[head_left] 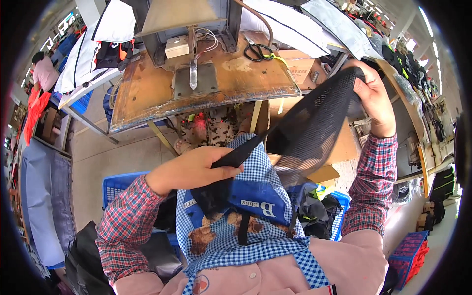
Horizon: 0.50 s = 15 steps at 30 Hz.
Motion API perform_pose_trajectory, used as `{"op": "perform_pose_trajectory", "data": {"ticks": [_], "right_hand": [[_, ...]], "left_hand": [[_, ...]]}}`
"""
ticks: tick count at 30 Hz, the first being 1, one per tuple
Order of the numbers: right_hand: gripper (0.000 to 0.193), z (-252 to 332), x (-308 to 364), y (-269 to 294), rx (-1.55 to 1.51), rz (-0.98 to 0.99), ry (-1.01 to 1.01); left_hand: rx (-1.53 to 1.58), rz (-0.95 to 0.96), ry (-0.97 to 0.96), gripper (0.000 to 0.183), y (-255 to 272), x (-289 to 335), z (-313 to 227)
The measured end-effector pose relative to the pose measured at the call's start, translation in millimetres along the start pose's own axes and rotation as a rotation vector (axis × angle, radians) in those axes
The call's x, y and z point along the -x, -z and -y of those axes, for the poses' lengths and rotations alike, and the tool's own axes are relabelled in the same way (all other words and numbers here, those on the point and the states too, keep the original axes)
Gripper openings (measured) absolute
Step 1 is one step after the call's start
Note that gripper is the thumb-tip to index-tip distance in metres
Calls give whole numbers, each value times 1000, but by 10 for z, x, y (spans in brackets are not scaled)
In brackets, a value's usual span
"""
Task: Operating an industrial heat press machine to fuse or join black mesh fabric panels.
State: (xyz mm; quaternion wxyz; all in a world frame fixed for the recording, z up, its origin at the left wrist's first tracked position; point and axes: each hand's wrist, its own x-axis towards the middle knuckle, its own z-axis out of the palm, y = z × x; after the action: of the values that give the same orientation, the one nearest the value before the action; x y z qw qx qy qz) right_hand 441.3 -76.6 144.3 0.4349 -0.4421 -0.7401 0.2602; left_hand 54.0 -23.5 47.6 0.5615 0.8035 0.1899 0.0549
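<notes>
A piece of black mesh fabric (pixel 314 128) is stretched slantwise between my two hands, over my lap. My left hand (pixel 194 167) pinches its lower left part, thumb and fingers closed, while a darker, denser end hangs beneath the palm. Higher and farther right, my right hand (pixel 374 96) is closed on the upper corner and lifts it. Behind and below the mesh is the blue checked apron (pixel 280 184) I wear, partly hidden by the fabric.
Ahead stands a worn wooden worktable (pixel 236 81) with a machine that has a pointed metal plate (pixel 193 76). Black-handled scissors (pixel 259 52) lie at its far right. A blue crate (pixel 115 189) is at my left; another crate (pixel 339 216) at my right holds black pieces.
</notes>
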Motion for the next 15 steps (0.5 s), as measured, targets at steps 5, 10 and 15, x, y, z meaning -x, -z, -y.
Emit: {"op": "perform_pose_trajectory", "data": {"ticks": [5,10,15], "right_hand": [[78,32,144,-470,253,335,-42],[30,-55,160,-1805,-281,855,-24],[31,-5,3,-1572,-142,815,-96]], "left_hand": [[144,-86,76,33,123,56,-441],[-18,95,162,34,439,82,-621],[-784,-606,-54,43,270,326,-148]]}}
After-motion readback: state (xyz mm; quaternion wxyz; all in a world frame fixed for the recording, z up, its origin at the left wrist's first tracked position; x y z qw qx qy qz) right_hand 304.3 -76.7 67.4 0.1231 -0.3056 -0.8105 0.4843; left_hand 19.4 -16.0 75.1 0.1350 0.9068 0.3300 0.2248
